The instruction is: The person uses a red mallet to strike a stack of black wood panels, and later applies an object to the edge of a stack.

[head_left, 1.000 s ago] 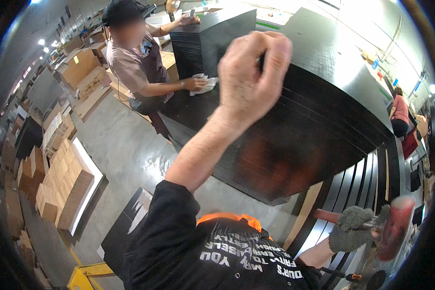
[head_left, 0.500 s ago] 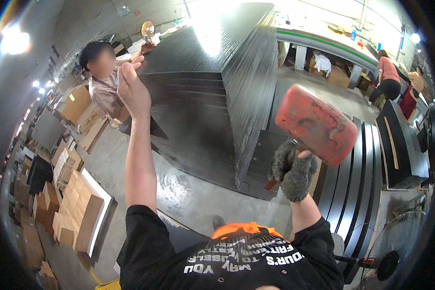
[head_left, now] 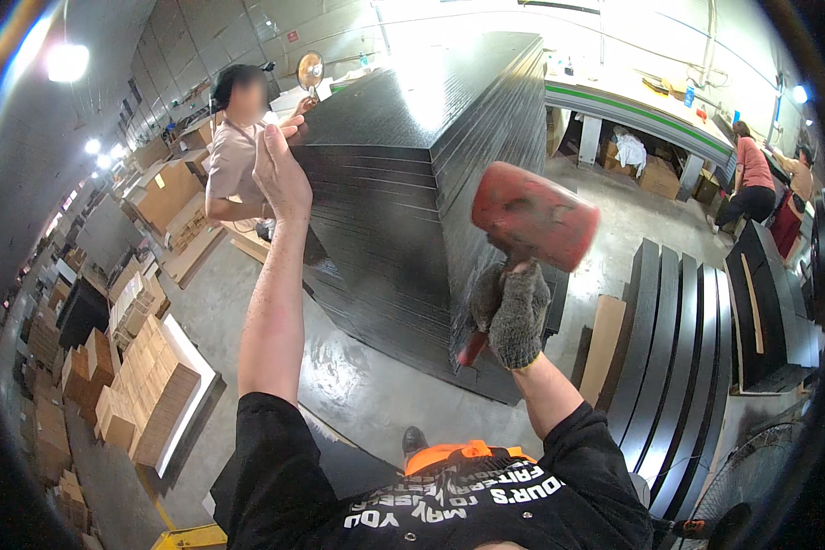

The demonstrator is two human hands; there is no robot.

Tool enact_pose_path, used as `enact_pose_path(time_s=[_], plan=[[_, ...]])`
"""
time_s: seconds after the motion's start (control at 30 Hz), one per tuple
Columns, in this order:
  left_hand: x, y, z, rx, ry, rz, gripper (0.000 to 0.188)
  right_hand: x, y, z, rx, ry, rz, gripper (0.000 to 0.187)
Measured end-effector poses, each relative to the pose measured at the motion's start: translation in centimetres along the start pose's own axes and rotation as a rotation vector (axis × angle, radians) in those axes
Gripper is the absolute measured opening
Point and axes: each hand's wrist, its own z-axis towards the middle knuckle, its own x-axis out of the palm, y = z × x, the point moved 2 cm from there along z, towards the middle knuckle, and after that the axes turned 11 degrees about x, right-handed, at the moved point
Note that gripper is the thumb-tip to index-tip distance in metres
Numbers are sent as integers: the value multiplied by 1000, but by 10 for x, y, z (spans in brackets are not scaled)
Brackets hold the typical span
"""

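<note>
A tall stack of black boards (head_left: 376, 197) stands in front of me, its top shiny and its layers showing at the corner. Against or just beside its left side, my bare left hand (head_left: 282, 174) is raised with fingers stretched out and nothing in it; I cannot tell whether it touches the boards. My right hand (head_left: 513, 312), in a grey knitted glove, is wrapped round the handle of a mallet. The mallet's big scuffed red head (head_left: 536, 217) is up in the air in front of the stack's right side.
A person (head_left: 238, 156) stands beyond the stack's left side. Long black panels (head_left: 674, 330) lie at right, near a stack of black pieces (head_left: 770, 302) and a fan (head_left: 752, 467). Cardboard boxes (head_left: 160, 394) fill the left. A long workbench (head_left: 628, 101) and two more people (head_left: 756, 174) are behind.
My right hand has moved left and slightly up with the mallet, toward the stack. My left hand stays by the stack's left side. The view has shifted a little.
</note>
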Motion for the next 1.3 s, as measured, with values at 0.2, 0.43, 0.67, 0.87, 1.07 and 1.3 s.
enact_pose_path(time_s=[0.2,0.43,0.67,0.87,1.07,1.3], plan=[[2,-14,-2,-30,-8,80,41,-12,-21,6,-254,-70,-321,37],[-2,6,1,40,18,96,43,-11,11,11,-56,-11,-218,39],[-2,23,0,-23,-2,38,48,11,46,10,88,116,90,33],[1,-1,-1,-4,19,138,48,11,45,9,77,51,96,32],[0,2,0,-33,23,95,49,9,39,14,-48,20,-44,33],[0,6,-2,-6,12,82,47,14,47,8,72,30,32,34]])
